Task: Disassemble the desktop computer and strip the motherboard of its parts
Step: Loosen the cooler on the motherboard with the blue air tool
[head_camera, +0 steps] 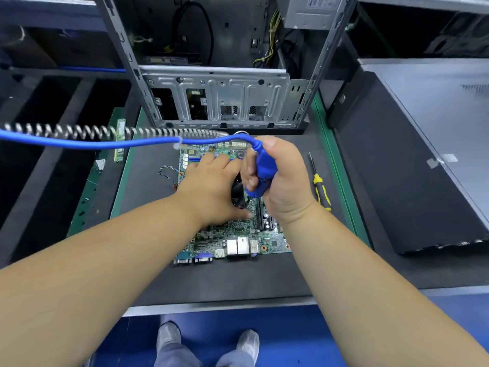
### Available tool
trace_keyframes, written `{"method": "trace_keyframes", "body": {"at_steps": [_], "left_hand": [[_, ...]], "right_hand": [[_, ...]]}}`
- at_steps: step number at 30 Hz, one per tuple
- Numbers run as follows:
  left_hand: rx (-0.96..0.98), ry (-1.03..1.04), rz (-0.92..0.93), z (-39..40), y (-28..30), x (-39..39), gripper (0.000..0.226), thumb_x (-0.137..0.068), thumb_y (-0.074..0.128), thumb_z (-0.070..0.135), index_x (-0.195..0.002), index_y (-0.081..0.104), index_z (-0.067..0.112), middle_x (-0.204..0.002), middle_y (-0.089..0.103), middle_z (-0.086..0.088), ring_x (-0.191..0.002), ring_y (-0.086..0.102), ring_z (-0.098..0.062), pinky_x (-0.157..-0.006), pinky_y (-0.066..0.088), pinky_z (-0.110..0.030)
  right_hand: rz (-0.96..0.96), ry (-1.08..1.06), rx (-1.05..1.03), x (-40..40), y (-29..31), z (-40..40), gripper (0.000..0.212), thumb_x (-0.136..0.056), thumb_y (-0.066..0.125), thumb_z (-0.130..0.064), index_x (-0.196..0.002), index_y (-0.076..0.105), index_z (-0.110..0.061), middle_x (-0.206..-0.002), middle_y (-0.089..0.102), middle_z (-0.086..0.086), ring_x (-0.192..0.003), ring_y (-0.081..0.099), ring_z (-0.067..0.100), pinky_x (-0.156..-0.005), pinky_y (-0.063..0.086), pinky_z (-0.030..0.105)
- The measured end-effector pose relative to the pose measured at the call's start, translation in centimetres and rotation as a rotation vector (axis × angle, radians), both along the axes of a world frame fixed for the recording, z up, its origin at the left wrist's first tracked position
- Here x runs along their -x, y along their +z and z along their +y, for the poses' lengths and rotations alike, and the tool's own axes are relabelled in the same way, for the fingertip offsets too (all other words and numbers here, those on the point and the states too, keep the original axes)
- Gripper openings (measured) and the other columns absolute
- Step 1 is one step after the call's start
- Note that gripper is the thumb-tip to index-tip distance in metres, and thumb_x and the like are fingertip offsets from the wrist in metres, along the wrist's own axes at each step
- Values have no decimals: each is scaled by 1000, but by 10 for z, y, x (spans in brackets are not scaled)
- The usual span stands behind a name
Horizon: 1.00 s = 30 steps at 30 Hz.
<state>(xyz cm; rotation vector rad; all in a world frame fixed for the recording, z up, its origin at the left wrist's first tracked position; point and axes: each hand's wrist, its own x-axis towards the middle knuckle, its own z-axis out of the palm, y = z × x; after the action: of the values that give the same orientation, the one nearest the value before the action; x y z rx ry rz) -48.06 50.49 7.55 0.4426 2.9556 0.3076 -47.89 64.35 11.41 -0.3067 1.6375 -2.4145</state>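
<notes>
A green motherboard (pixel 238 242) lies flat on the dark mat (pixel 238 282), its rear ports toward me. On its middle sits a black cooler fan (pixel 238 197), mostly hidden by my hands. My left hand (pixel 211 189) lies over the fan, fingers spread flat on it and the board. My right hand (pixel 280 181) grips a blue powered screwdriver (pixel 264 170) held upright, its tip down beside the fan. A blue cable (pixel 105 144) and a coiled cord (pixel 79 131) run from the screwdriver off to the left.
The emptied grey computer case (pixel 219 102) stands open behind the board. A yellow-and-black hand screwdriver (pixel 320 186) lies on the mat at right. RAM sticks (pixel 120 139) rest at the mat's left edge. Dark closed cases (pixel 412 154) stand to the right.
</notes>
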Motion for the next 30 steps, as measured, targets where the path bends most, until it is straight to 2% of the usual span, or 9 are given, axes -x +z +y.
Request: {"method": "trace_keyframes", "body": {"at_steps": [2, 5, 10, 13, 16, 20, 22, 24, 30], "left_hand": [[21, -6, 0, 0, 0, 0, 80, -49, 68, 78, -109, 42, 33, -104, 41, 9, -108, 37, -20, -92, 41, -43], [20, -14, 8, 0, 0, 0, 82, -50, 67, 78, -112, 42, 31, -103, 40, 8, -107, 36, -20, -92, 41, -44], [-44, -16, -6, -4, -1, 1, 67, -48, 69, 78, -80, 22, 42, -96, 40, 10, -98, 35, -17, -88, 43, -43], [-100, -48, -10, -9, -2, 4, 63, -49, 70, 76, -71, 26, 37, -88, 38, 11, -91, 36, -17, -84, 41, -37], [-164, -130, -6, -18, -3, 11, 57, -55, 72, 71, -89, 46, 33, -79, 35, 16, -85, 40, -17, -77, 33, -29], [-264, -183, 5, -27, -2, 18, 68, -53, 82, 62, -98, 41, 30, -77, 36, 20, -80, 39, -16, -74, 32, -29], [-263, -194, -5, -31, -3, 20, 75, -52, 82, 63, -107, 48, 24, -83, 43, 18, -86, 43, -18, -81, 37, -32], [-268, -184, -20, -33, -2, 21, 81, -52, 81, 64, -115, 51, 23, -98, 51, 11, -98, 48, -19, -92, 38, -35], [-249, -213, 55, -30, -8, 10, 73, -51, 79, 66, -105, 47, 28, -84, 38, 18, -88, 42, -17, -85, 37, -32]], "right_hand": [[-21, -29, 60, 3, 1, 2, 35, -69, 50, -41, -59, 43, -9, -44, 40, 4, -40, 33, 17, -44, 25, 25], [-36, -40, 67, 5, 1, 4, 35, -68, 49, -42, -58, 42, -9, -44, 40, 4, -40, 32, 18, -44, 25, 27], [-32, 45, -36, 1, 5, -5, 41, -69, 53, -47, -62, 45, -7, -46, 46, -1, -40, 37, 17, -44, 29, 23], [22, 74, -21, -1, 11, -8, 40, -73, 54, -45, -60, 50, -7, -48, 48, 0, -41, 39, 18, -46, 31, 23], [104, 73, 0, 1, 23, -11, 38, -77, 53, -44, -57, 55, -11, -48, 45, 6, -40, 40, 19, -46, 29, 23], [116, 12, -34, 11, 37, -8, 40, -73, 54, -47, -54, 55, -12, -48, 41, 12, -41, 37, 21, -44, 21, 30], [88, -29, -34, 16, 39, -3, 41, -71, 54, -49, -53, 54, -12, -47, 41, 12, -43, 36, 21, -46, 22, 36], [57, -51, -35, 19, 39, 3, 42, -69, 54, -51, -52, 53, -12, -46, 42, 8, -43, 36, 20, -46, 25, 28], [41, -48, -48, 15, 30, 4, 42, -70, 55, -50, -51, 55, -12, -48, 41, 10, -41, 37, 19, -45, 30, 23]]}}
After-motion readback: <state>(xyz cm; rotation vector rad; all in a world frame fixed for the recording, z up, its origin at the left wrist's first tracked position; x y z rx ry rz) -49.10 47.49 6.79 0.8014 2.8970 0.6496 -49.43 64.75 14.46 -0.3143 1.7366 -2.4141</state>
